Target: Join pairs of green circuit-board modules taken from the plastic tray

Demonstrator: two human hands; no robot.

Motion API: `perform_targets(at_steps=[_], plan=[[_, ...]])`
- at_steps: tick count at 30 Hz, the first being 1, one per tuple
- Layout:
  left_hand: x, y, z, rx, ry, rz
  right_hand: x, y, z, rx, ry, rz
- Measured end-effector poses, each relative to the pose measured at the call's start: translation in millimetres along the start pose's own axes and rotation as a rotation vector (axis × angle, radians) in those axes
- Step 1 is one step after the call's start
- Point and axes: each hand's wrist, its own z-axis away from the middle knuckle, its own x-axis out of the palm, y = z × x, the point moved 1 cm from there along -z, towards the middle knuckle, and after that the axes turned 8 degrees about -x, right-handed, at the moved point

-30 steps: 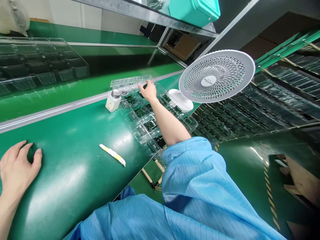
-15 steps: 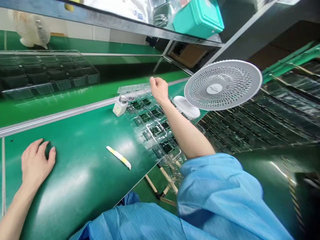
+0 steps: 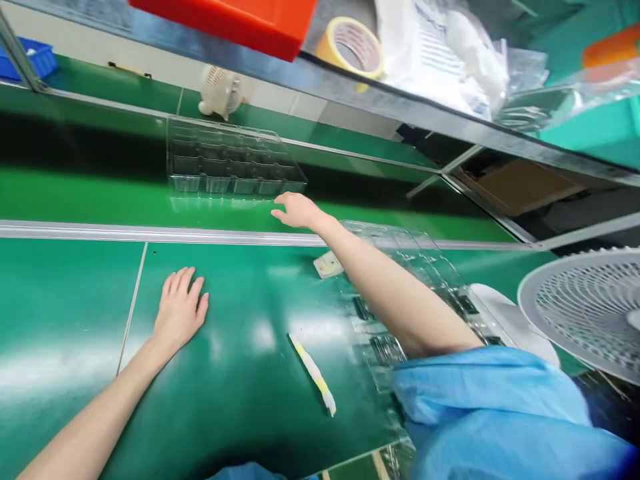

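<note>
My left hand (image 3: 179, 308) lies flat and open on the green bench (image 3: 75, 300), fingers stretched out, holding nothing. My right hand (image 3: 296, 210) is stretched far forward over the metal rail (image 3: 100, 233), fingers extended and open, just short of a clear empty compartment tray (image 3: 227, 160) on the green conveyor (image 3: 75, 193). Under my right forearm lies a clear tray holding dark circuit boards (image 3: 395, 313). A small white bottle (image 3: 327, 265) sits partly hidden beside the arm. A yellow-white stick tool (image 3: 313, 372) lies on the bench.
A white desk fan (image 3: 580, 310) stands at the right. An overhead shelf carries a red bin (image 3: 235, 20), a tape roll (image 3: 353, 47), plastic bags (image 3: 440, 47) and a teal box (image 3: 595, 123). A small cream fan (image 3: 217, 90) stands behind the conveyor.
My right hand has lifted off the board tray and swung left and forward toward the empty tray on the conveyor. My view has turned left. The left hand stays flat.
</note>
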Motion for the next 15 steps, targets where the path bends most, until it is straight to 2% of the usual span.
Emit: perform_targets(at_steps=[4,8,12,15], plan=[[2.3,8.5,-1.0,-0.037,0.015,0.021,19.9,-23.4,-66.4,0.019,0.022,0.047],[8.7,13.2,-9.1,-0.059,0.007,0.001,37.4,-44.3,-106.9,0.050,0.058,0.063],[12.9,10.2,-20.0,-0.078,-0.023,-0.026,42.6,-53.3,-117.7,0.016,0.096,0.047],[9.8,7.5,-25.4,-0.087,-0.049,-0.040,29.0,-61.9,-108.3,-0.092,0.160,0.004]])
